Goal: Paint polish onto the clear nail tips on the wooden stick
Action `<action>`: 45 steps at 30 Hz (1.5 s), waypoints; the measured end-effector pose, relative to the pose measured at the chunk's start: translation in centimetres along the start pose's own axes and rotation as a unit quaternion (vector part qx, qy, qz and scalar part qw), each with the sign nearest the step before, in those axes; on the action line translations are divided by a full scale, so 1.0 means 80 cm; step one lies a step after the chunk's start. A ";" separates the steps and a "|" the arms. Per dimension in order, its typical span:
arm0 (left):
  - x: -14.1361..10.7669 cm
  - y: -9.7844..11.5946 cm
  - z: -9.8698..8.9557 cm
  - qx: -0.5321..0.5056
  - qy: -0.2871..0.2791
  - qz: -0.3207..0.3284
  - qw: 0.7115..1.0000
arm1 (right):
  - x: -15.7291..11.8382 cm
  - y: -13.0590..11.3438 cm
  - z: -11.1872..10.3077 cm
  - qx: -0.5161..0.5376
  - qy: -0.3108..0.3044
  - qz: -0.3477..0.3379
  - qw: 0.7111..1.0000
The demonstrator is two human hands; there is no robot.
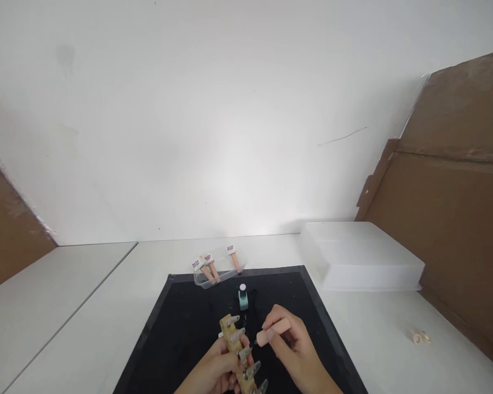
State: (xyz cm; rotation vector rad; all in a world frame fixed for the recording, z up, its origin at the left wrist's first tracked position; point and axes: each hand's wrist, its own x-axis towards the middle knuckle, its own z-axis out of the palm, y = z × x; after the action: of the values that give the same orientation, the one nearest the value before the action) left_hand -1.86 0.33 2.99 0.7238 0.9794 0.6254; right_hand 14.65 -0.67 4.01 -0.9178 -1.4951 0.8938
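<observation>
Two hands work low over the black mat [189, 323]. My left hand [213, 372] has its grip closed round a wooden strip [232, 342] that carries a row of pale nail tips [242, 353]; the strip runs slantwise, its far end pointing away from me. My right hand [290, 345] pinches a peach-coloured brush cap [273, 331] between thumb and fingers, the grip tight on it, its working end aimed at the tips near the middle of the strip. Whether the bristles touch a tip I cannot tell; they are too small to make out.

I judge the main risk is a smear: the strip is held in the air, so any wobble of my left grip could drag colour over the neighbouring tips. The open teal bottle [242, 298] stands just beyond my hands on the mat, and a careless reach could knock it over.

Behind the mat a clear tray [213, 276] holds three more peach-handled brushes. A white plastic box [361, 257] sits to the right on the white bench [86, 317], with brown board leaning beyond it and a plain white wall ahead.
</observation>
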 end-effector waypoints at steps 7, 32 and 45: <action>-0.004 0.004 0.006 -0.004 0.006 0.006 1.000 | 0.001 -0.011 -0.001 -0.023 -0.070 -0.008 0.997; 0.001 -0.005 -0.002 -0.010 -0.017 -0.002 1.000 | 0.000 0.006 0.003 0.102 -0.014 0.056 0.993; -0.001 -0.002 0.002 -0.022 -0.014 0.008 1.000 | 0.003 0.001 0.004 0.045 -0.026 0.086 0.995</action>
State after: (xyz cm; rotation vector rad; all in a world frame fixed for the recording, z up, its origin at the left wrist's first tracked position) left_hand -1.74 0.14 2.97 0.6997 0.9322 0.6488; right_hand 14.32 -0.45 3.97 -0.9741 -1.4240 1.1088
